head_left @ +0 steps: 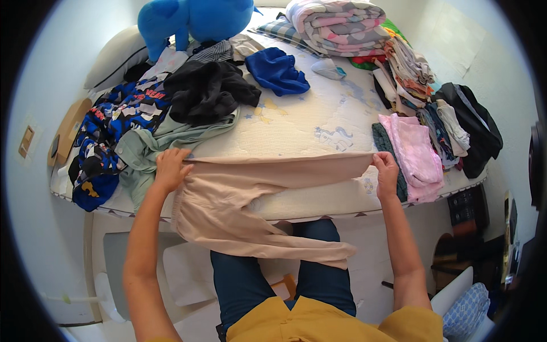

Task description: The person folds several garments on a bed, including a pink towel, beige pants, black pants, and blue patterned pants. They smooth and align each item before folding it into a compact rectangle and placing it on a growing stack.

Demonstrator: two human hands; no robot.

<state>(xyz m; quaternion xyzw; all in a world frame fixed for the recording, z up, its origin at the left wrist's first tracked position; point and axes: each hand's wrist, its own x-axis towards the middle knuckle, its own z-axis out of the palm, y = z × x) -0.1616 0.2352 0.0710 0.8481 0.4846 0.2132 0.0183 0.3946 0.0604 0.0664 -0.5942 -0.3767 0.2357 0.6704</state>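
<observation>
A pair of beige pants point(273, 171) is stretched sideways along the near part of the mattress point(307, 122), one leg pulled straight and the other hanging over the edge above my knees. My left hand point(171, 170) is closed on the gathered waistband end. At the cuff of the straight leg, my right hand point(386, 174) pinches the cloth. Just beyond my left hand lies a rumpled light green garment point(151, 145). Right of my right hand is a folded pink garment point(411, 154).
On the left, a heap holds a black garment point(208, 91) and a blue patterned one point(128, 105). A blue garment point(277, 71) and a small sock-like item point(329, 69) lie farther back. Folded clothes point(407, 65) stack at the right, near a rolled quilt point(339, 25) and blue plush toy point(199, 20).
</observation>
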